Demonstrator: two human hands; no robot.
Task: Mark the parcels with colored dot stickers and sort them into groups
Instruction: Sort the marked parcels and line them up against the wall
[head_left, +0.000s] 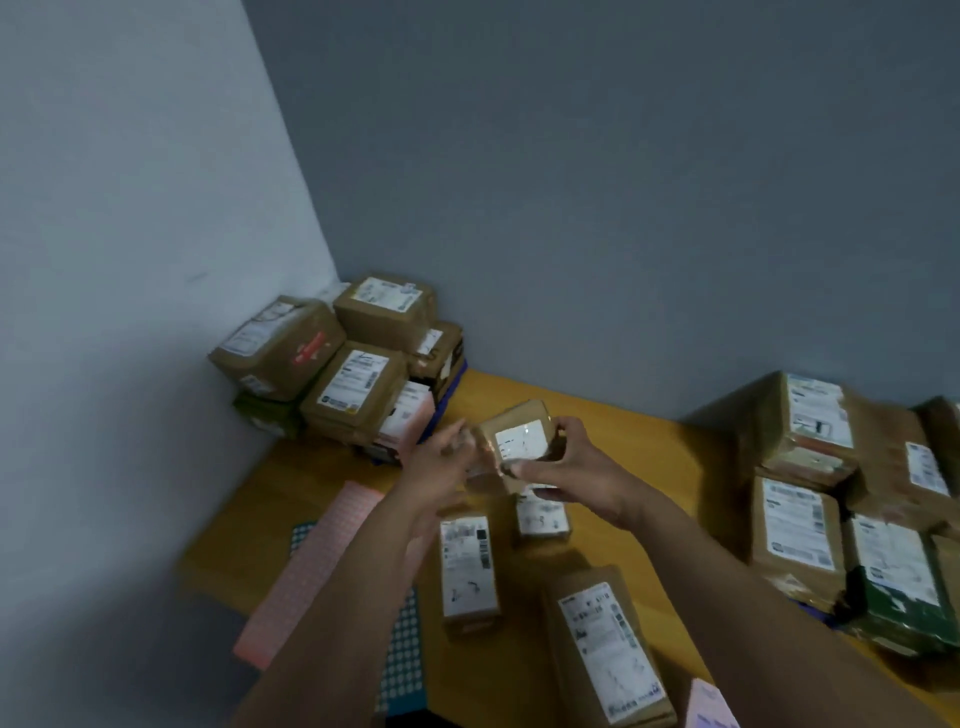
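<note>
Two plain walls meet in a corner behind an orange-brown counter (623, 428); at its right end stands the right-hand heap of parcels (810, 421), brown cartons with white labels and one dark green carton at the near edge; in the wall corner, at the left rear, stands the corner stack of parcels (345, 382), brown cartons piled in several layers, one with a red mark on its side. Near the front edge lies a long parcel (605, 649), label up; to its left lie a pink sticker sheet (311, 561) and, partly beneath it, a teal sheet of pale dots (405, 654). In the middle of the counter lies a narrow parcel (467, 566); just right of it, a small flat parcel (540, 517), partly hidden by the right wrist. Above these, clear of the counter, the held parcel (519, 441) is tilted with its label towards the camera; the right hand (571, 473) closes its grip round the parcel's right and lower edges; the left hand (436, 467) is at its left edge, too blurred to tell its grip.
</note>
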